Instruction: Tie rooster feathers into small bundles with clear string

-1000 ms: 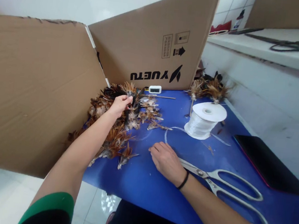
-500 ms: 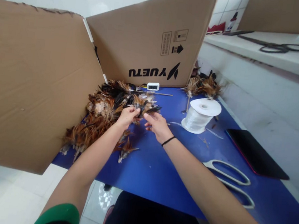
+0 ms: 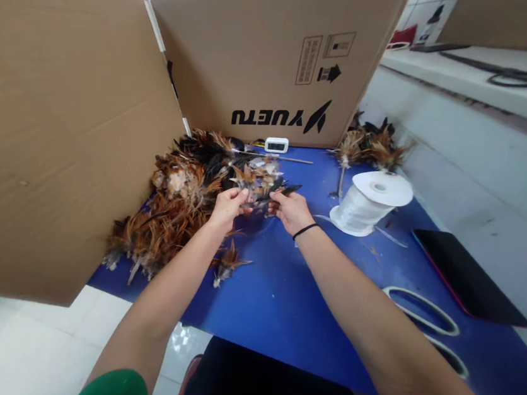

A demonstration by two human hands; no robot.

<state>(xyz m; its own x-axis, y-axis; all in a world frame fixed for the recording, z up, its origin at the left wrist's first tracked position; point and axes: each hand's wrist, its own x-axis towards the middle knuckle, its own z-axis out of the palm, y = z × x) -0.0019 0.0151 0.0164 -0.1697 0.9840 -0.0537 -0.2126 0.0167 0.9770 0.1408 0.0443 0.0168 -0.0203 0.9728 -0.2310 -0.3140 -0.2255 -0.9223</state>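
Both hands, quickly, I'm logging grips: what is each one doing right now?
Left hand: closed, pinching feathers between thumb and fingers.
Right hand: closed, also pinching feathers, dark tips showing above it.

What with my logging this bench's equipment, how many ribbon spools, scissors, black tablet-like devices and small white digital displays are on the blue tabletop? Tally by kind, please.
Ribbon spool: 1
Scissors, partly hidden by the right forearm: 1
Black tablet-like device: 1
White digital display: 1
Total: 4
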